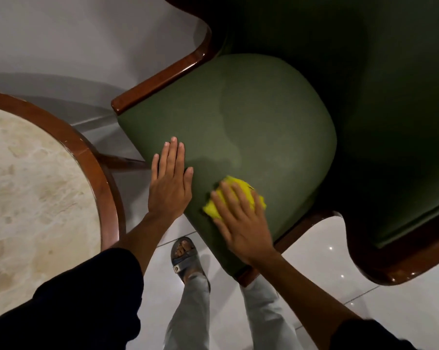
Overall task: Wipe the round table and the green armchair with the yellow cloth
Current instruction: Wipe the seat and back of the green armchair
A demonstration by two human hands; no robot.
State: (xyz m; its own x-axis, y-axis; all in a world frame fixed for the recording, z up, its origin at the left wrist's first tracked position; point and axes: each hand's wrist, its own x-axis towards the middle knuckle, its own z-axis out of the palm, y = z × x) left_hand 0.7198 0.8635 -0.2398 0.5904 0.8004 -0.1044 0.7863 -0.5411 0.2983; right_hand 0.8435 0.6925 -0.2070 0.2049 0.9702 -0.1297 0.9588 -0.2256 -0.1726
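The green armchair (251, 117) fills the upper right, with a rounded green seat cushion and glossy brown wooden arms. My right hand (241, 223) presses the bunched yellow cloth (241, 190) onto the front part of the seat cushion, fingers spread over it. My left hand (170, 180) lies flat on the cushion's front left edge, fingers together, holding nothing. The round table (24, 185), with a cream marble top and a brown wooden rim, stands at the left, close to the chair.
The floor is glossy white tile (352, 286). My legs in light trousers and a sandalled foot (184, 256) stand between the table and the chair front. A pale wall (87, 34) is behind both. The gap between table rim and chair is narrow.
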